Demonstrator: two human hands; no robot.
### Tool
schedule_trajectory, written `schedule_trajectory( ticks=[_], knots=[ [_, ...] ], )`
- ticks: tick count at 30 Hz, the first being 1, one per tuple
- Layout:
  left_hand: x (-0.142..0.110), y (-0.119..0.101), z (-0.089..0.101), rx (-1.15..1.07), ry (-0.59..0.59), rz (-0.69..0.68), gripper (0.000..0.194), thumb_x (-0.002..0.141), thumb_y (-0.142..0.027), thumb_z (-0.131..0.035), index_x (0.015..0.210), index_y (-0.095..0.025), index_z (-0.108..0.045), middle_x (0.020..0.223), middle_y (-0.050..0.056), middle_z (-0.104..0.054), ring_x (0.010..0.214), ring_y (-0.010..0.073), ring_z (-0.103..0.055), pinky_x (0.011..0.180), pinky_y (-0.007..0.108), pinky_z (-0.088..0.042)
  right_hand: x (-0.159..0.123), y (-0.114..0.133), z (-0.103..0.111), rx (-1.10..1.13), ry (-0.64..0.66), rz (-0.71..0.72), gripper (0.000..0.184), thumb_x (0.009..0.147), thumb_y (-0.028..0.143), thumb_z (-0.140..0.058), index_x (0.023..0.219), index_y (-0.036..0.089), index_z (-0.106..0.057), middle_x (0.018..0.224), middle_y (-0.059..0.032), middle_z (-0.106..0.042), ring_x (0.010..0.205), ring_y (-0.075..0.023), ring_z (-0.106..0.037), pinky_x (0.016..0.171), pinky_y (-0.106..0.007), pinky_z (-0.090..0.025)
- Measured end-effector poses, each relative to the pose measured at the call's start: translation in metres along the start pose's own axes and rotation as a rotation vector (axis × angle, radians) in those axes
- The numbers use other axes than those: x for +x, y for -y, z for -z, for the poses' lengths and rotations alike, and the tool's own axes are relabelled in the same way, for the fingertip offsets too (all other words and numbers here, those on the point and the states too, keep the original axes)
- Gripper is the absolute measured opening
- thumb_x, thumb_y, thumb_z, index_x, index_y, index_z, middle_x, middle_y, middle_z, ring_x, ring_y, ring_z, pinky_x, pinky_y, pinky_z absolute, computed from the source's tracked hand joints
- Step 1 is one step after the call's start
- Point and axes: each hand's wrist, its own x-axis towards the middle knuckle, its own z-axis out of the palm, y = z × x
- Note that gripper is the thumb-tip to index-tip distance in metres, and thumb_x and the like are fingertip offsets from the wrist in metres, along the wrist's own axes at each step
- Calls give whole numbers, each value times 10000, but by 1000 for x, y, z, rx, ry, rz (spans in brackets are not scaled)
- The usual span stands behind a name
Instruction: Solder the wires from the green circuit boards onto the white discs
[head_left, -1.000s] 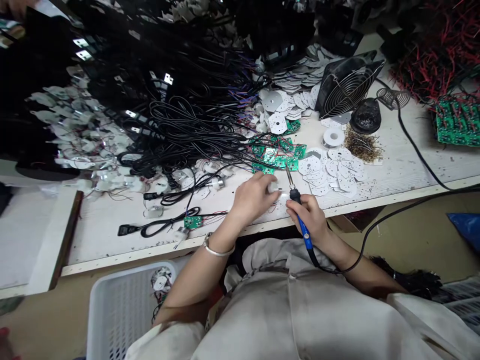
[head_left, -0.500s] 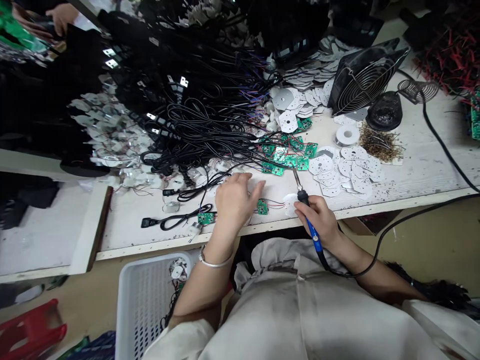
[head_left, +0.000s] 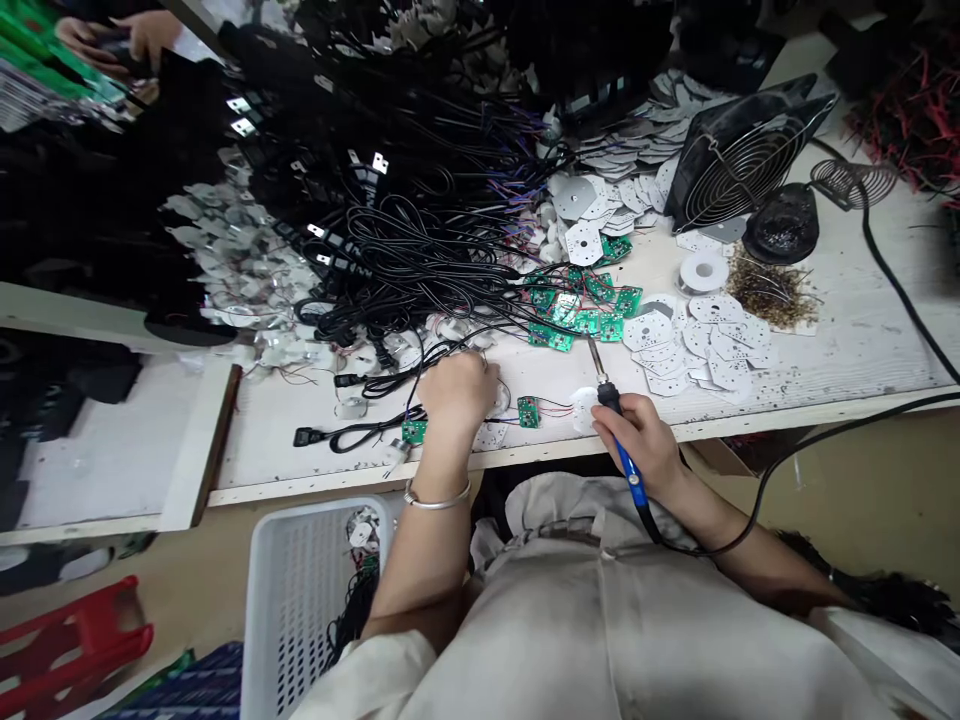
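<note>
My right hand (head_left: 637,440) is closed around a blue-handled soldering iron (head_left: 615,420), its tip pointing up toward a heap of small green circuit boards (head_left: 577,305). A white disc (head_left: 581,408) lies just left of that hand, wired to a green board (head_left: 528,411). My left hand (head_left: 454,392) has curled fingers on small white parts and black cables (head_left: 420,270) at the tangle's near edge; what it grips is hidden. Another green board (head_left: 412,431) lies beside its wrist.
White round plates (head_left: 697,340) lie right of the boards, with a solder spool (head_left: 703,270), a black fan (head_left: 739,150) and an iron stand (head_left: 784,220) behind. A white basket (head_left: 300,600) sits below the bench edge. Another person's hands (head_left: 112,45) show at top left.
My left hand moved left from the white disc to the edge of the cable tangle and curled shut there. The disc and its green board now lie free. The right hand kept still.
</note>
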Motion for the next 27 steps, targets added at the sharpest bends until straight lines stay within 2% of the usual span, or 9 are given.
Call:
schedule_trajectory(
  ticks=[4, 7, 10, 17, 20, 22, 24, 27],
  knots=[
    [4, -2, -4, -35, -36, -25, 372, 876, -279, -443, 1051, -173, -753, 1092, 191, -733, 1057, 382, -678, 844, 447, -523, 1, 2, 1, -18, 3, -4, 251, 966, 290, -484, 1087, 250, -700, 950, -76, -666, 616, -110, -600, 531, -209, -442],
    [6, 1, -9, -19, -47, -64, 348, 864, -288, -456, 1010, -171, -750, 1048, 178, -743, 1016, 366, -688, 810, 413, -515, 2, 3, 1, -48, -11, 22, 277, 984, 299, -447, 1077, 244, -702, 951, -72, -672, 587, -95, -578, 533, -203, -429],
    [7, 7, -13, -41, -65, -146, 300, 854, -302, -473, 943, -186, -736, 987, 137, -752, 963, 309, -694, 780, 351, -494, 2, 2, 1, -32, -37, 44, 273, 987, 294, -450, 1079, 246, -703, 957, -67, -667, 577, -88, -564, 554, -206, -432],
    [-4, 21, -4, -345, -276, -315, 245, 868, -292, -456, 864, -177, -672, 805, 62, -714, 753, 179, -646, 720, 264, -459, 4, 2, 2, -43, -105, 98, 237, 976, 263, -484, 1064, 249, -703, 919, -57, -654, 558, -80, -558, 541, -200, -429],
    [-7, 20, 1, -280, -305, -223, 293, 896, -315, -437, 898, -177, -696, 890, 93, -730, 833, 217, -663, 750, 298, -473, 4, 3, 2, -20, -75, 66, 245, 975, 272, -476, 1055, 249, -706, 920, -63, -655, 561, -84, -560, 538, -201, -432],
    [-4, 15, 1, -145, -209, -129, 325, 901, -346, -447, 924, -184, -728, 952, 131, -741, 905, 277, -679, 763, 342, -486, 3, 3, 2, -18, -39, 42, 255, 976, 284, -469, 1054, 250, -708, 924, -67, -659, 573, -88, -566, 544, -199, -439],
    [1, 6, 0, -39, -104, -93, 336, 895, -341, -460, 953, -183, -751, 994, 166, -742, 952, 325, -687, 773, 376, -501, 3, 3, 2, -31, -22, 27, 257, 973, 288, -471, 1061, 249, -710, 926, -70, -666, 583, -93, -570, 547, -198, -442],
    [9, -7, -3, 26, -88, -94, 361, 892, -244, -425, 1001, -143, -754, 1041, 210, -731, 984, 342, -693, 799, 400, -520, 3, 2, 1, -39, -34, 28, 255, 972, 284, -474, 1070, 246, -707, 925, -70, -672, 572, -93, -563, 535, -199, -432]
  ],
)
